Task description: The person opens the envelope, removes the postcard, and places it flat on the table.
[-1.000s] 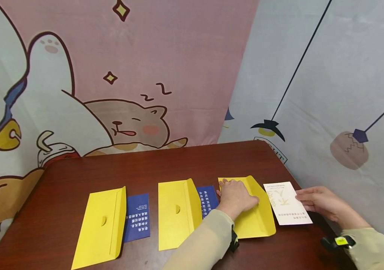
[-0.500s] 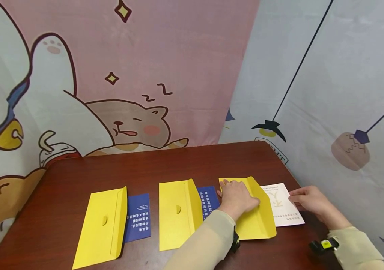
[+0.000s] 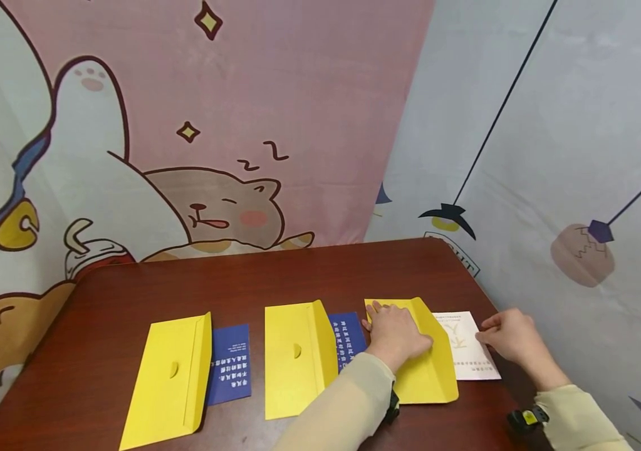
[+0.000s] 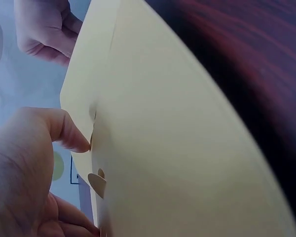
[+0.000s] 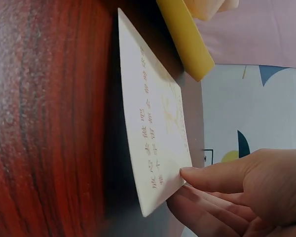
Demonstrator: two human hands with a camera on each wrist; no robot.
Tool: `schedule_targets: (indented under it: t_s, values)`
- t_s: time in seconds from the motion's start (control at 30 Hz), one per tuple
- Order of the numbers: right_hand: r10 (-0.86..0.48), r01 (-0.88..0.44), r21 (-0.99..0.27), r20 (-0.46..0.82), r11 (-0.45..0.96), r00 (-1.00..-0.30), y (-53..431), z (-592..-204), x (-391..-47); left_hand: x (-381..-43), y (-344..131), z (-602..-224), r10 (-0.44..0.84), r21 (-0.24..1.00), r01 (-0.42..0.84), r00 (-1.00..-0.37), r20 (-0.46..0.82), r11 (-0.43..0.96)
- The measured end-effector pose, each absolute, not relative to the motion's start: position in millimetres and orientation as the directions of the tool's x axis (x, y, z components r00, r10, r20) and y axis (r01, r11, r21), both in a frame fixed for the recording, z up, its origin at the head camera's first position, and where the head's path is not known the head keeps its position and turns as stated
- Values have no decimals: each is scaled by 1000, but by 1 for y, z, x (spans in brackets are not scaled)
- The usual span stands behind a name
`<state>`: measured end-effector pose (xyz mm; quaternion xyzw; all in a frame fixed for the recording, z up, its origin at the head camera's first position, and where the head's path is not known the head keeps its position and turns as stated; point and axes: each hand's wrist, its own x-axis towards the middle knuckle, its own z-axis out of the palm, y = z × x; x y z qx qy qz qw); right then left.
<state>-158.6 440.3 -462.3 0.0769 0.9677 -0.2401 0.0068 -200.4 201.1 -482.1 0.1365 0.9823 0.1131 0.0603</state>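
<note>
My left hand (image 3: pixel 396 335) rests on the rightmost yellow envelope (image 3: pixel 422 382), fingers spread over its face. In the left wrist view, the thumb (image 4: pixel 71 136) touches the edge of the envelope's mouth, near a small half-round cutout. My right hand (image 3: pixel 514 341) pinches the right edge of a white card (image 3: pixel 469 351) between thumb and fingers. Gold and dark characters are printed on the card, also seen in the right wrist view (image 5: pixel 158 128). The envelope's raised flap (image 3: pixel 441 357) overlaps the card's left side in the head view and hides it.
Two more yellow envelopes, one in the middle (image 3: pixel 286 388) and one at the left (image 3: pixel 156 401), lie on the dark red table (image 3: pixel 230 282). A blue printed card (image 3: pixel 232 369) shows beside the left one, another blue card (image 3: pixel 348 338) beside the middle one. Cartoon-printed cloth (image 3: pixel 343 125) hangs behind.
My right hand has moved the white card leftward, so the flap now overlaps its left side. The left hand stays in place on the envelope.
</note>
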Motion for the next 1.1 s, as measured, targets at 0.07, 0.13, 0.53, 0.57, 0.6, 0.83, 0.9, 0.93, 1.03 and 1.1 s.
schedule_targets:
  t_s: [0.07,0.13,0.53,0.57,0.6,0.83,0.9,0.93,1.03,1.1]
  values:
    - [151,153,-462,-42,874,-988,440,-464,-158,-199,202,-482,281,228,257,-956,-82,939]
    - [153,151,-460,-33,875,-988,440,-465,-157,-198,203,-482,281,210,259,-956,-82,943]
    - [150,112,-469,43,876,-988,434,-471,-156,-201,205,-486,279,63,274,-954,-112,960]
    - [147,105,-465,55,879,-988,433,-471,-156,-201,205,-487,276,62,271,-954,-117,961]
    - [147,100,-462,65,881,-987,433,-471,-156,-202,205,-487,271,62,265,-955,-121,962]
    - [147,66,-434,156,899,-977,430,-474,-159,-210,201,-490,245,46,242,-963,-111,969]
    - [147,55,-433,180,900,-973,428,-476,-161,-212,199,-491,244,40,241,-963,-112,970]
    - [146,49,-433,194,900,-970,427,-476,-162,-214,198,-491,244,35,241,-963,-114,970]
    - [149,39,-441,217,897,-965,423,-477,-164,-218,196,-489,246,8,247,-964,-102,969]
    - [154,39,-450,223,892,-963,420,-477,-165,-220,194,-487,262,-27,264,-962,-72,964]
